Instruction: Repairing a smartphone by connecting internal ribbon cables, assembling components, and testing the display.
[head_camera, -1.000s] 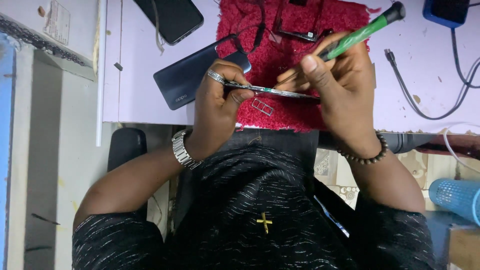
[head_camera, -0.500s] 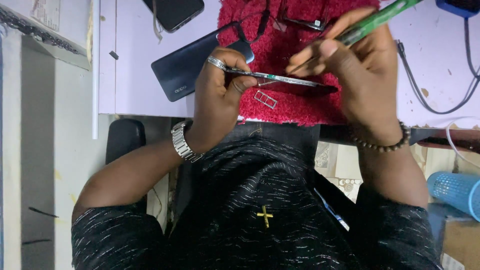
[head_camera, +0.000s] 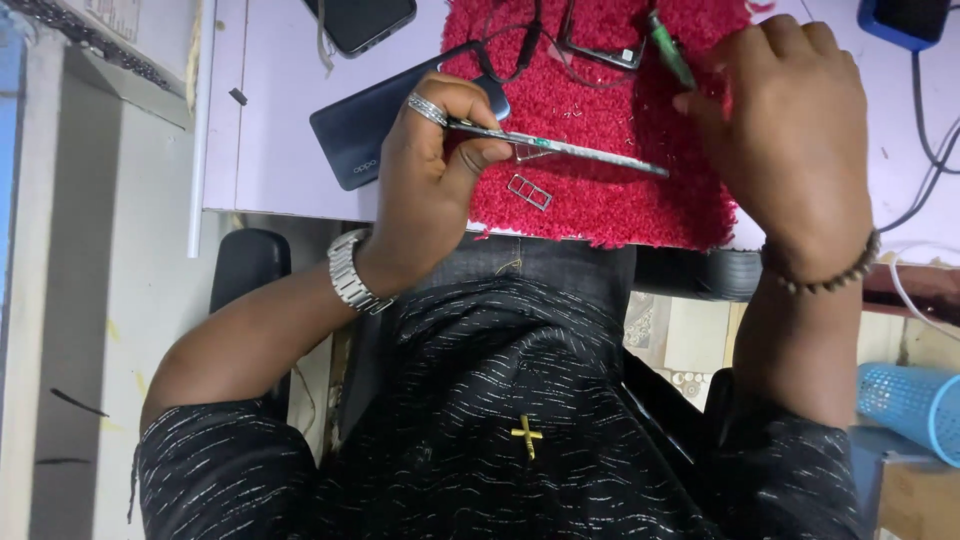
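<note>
Left hand (head_camera: 430, 170) pinches a thin phone frame (head_camera: 560, 148) edge-on, thumb below, fingers above; ring on one finger, metal watch on the wrist. The frame runs from the hand toward 3 o'clock and hangs just above the red fuzzy mat (head_camera: 610, 120), tip free.

Right hand (head_camera: 790, 130) sits at 3 o'clock of the frame's tip, apart from it, fingers closed on a green-handled screwdriver (head_camera: 670, 48) that points toward 11 o'clock. Beaded bracelet on that wrist.

A small SIM tray (head_camera: 529, 191) lies flat on the mat at 6 o'clock of the frame, near but not touching. Dark blue phone (head_camera: 365, 130) lies on the lilac counter (head_camera: 260, 120) at 9 o'clock of the left hand, partly under it. Second black phone (head_camera: 365, 20) at 12 o'clock, cut by the top edge. Black phone part (head_camera: 600, 45) at the mat's top, just beside the screwdriver. Cables (head_camera: 925, 140) at 3 o'clock on the counter; blue basket (head_camera: 905, 405) low at 4 o'clock.
</note>
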